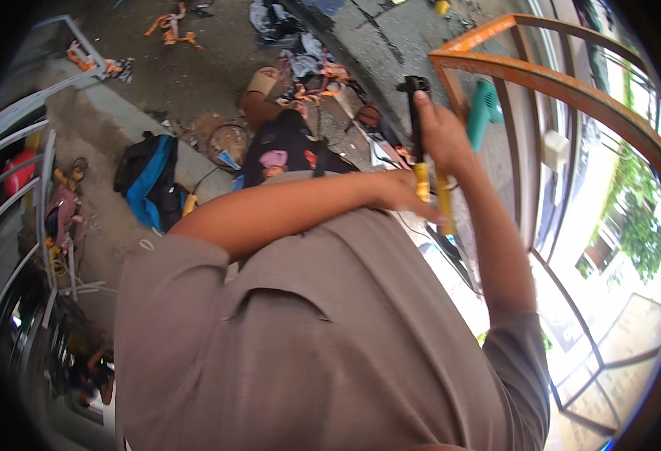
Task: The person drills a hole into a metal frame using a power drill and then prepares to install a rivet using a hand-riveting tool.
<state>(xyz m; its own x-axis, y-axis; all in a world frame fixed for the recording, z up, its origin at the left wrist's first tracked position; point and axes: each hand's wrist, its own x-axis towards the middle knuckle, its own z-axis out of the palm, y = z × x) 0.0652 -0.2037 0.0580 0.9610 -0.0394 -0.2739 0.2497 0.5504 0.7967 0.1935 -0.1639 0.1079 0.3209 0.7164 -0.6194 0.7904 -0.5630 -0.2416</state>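
Observation:
My right hand (445, 139) is closed around a long black tool with yellow handles (419, 124); its thumb lies along the black shaft near the dark, blocky head. Which kind of tool it is I cannot make out. My left arm crosses in front of my body to the right. At its end, my left hand (399, 192) is by the lower, yellow part of the tool. Its fingers are blurred, so whether they grip the handle does not show.
An orange metal frame (556, 62) stands at the right, with a green power tool (482, 113) beside it. A black and blue bag (150, 177) lies on the floor to the left. Orange and grey scraps (171, 28) are scattered ahead. White metal bars (15, 113) line the left side.

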